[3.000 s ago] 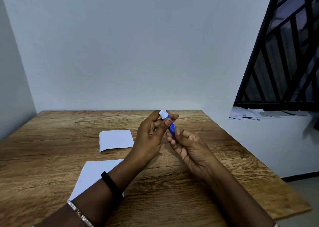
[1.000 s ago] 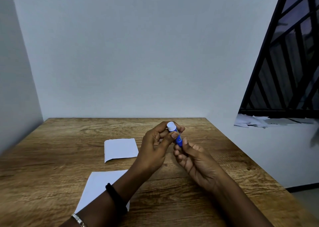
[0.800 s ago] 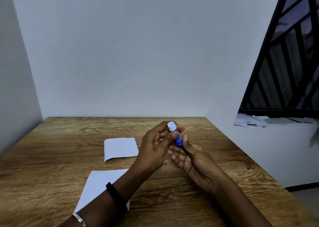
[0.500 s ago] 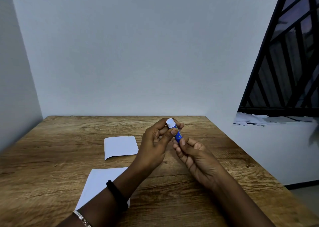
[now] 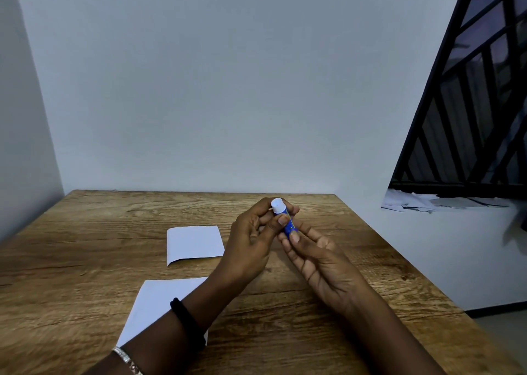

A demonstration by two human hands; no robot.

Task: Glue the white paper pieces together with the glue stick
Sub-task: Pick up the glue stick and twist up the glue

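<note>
Glue stick (image 5: 287, 222) — between both hands (image 5: 248, 246)

A plain domestic-looking room: wooden table (image 5: 85, 240) against bare white walls (image 5: 214, 89), beside a barred window (image 5: 470, 123)

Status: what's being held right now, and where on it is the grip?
Glue stick, held in both hands. The left hand pinches it just below the white cap; the right hand pinches the lower blue end. The cap is on.

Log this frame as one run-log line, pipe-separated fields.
glue stick: cap on | left hand: grips cap end | right hand: pinches lower end | far paper, near paper: flat on table, apart
</note>
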